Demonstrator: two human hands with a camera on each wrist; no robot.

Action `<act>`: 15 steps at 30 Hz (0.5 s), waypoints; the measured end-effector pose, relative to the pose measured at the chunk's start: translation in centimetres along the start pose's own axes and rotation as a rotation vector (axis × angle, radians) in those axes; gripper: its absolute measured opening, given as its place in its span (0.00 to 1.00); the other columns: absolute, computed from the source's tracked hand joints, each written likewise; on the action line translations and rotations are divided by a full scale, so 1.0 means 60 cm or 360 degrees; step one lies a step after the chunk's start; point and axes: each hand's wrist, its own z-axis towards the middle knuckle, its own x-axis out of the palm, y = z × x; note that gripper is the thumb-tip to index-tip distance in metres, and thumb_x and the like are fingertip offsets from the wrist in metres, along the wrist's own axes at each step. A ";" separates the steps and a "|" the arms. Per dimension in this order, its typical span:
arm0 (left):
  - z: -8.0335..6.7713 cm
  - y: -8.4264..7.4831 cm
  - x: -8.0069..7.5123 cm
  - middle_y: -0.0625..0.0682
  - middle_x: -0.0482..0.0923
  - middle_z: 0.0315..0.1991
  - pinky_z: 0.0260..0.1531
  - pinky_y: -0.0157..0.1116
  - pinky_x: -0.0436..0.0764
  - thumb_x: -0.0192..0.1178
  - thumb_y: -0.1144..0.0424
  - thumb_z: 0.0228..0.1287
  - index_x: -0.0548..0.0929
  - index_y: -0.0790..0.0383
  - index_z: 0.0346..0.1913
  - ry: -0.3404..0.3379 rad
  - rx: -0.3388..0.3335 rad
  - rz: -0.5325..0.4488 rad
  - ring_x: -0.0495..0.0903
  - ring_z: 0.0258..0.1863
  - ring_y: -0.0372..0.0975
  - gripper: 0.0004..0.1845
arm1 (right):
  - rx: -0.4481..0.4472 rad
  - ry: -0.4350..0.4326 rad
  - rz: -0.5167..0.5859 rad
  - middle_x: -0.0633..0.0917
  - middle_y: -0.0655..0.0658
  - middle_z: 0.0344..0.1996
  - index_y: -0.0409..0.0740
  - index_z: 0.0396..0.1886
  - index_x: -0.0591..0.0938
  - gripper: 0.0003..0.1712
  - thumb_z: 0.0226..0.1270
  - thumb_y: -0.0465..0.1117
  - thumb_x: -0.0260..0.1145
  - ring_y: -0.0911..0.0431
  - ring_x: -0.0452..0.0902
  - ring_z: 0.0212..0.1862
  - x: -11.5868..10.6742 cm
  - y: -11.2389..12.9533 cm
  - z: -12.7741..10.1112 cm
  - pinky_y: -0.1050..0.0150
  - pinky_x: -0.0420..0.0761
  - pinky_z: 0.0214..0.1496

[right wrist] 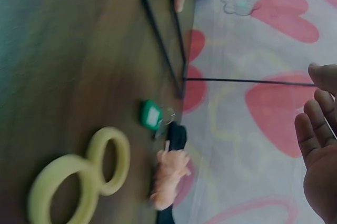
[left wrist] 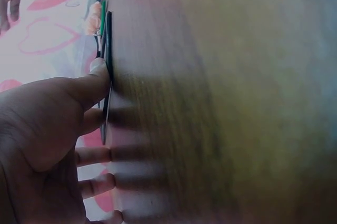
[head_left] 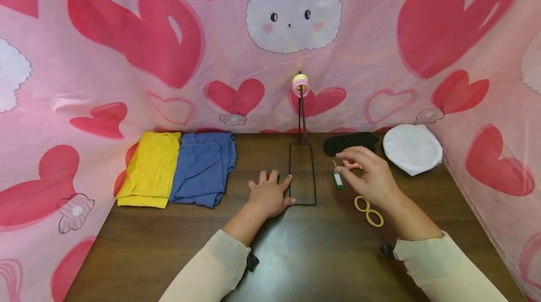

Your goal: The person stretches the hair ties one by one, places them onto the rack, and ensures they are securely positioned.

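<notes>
A black wire stand (head_left: 314, 175) has a flat rectangular base on the table and a tall upright. Yellow and pink rings (head_left: 300, 87) hang near its top. My left hand (head_left: 268, 196) lies spread at the base's left side, thumb and forefinger touching the wire, also visible in the left wrist view. My right hand (head_left: 368, 175) hovers with bent fingers above a key with a green tag (head_left: 338, 180); nothing shows between its fingertips. In the right wrist view, that key tag (right wrist: 151, 115) lies on the table beside a small salmon-pink figure (right wrist: 169, 177), apart from the right hand (right wrist: 322, 145).
Two yellow rings (head_left: 374, 218) lie nearer me on the right. Behind the right hand are a black flat item (head_left: 348, 143) and a white round pouch (head_left: 412, 149). Folded yellow cloth (head_left: 150, 170) and blue cloth (head_left: 200, 168) lie at the left. A pink heart-patterned curtain (head_left: 169, 34) surrounds the table.
</notes>
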 end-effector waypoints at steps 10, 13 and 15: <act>0.001 0.001 0.002 0.53 0.58 0.77 0.59 0.67 0.65 0.49 0.26 0.69 0.56 0.33 0.82 -0.0002 -0.0007 0.0015 0.57 0.72 0.57 0.42 | 0.0019 0.0079 -0.0123 0.88 0.43 0.48 0.41 0.48 0.89 0.26 0.46 0.26 0.82 0.49 0.83 0.53 -0.008 -0.019 -0.051 0.80 0.70 0.61; 0.000 0.001 0.001 0.54 0.58 0.77 0.58 0.68 0.65 0.50 0.27 0.69 0.57 0.34 0.82 -0.0003 -0.0001 0.0001 0.57 0.72 0.57 0.42 | 0.0058 0.0157 -0.0172 0.88 0.45 0.49 0.42 0.49 0.88 0.26 0.46 0.28 0.83 0.50 0.82 0.53 -0.011 -0.024 -0.068 0.81 0.68 0.60; -0.001 0.000 -0.001 0.54 0.58 0.77 0.59 0.68 0.65 0.50 0.27 0.70 0.57 0.34 0.82 0.0000 -0.0003 -0.0007 0.57 0.73 0.57 0.42 | 0.0089 0.0222 -0.0205 0.87 0.45 0.49 0.42 0.50 0.88 0.27 0.47 0.29 0.84 0.52 0.82 0.53 -0.013 -0.027 -0.078 0.82 0.68 0.58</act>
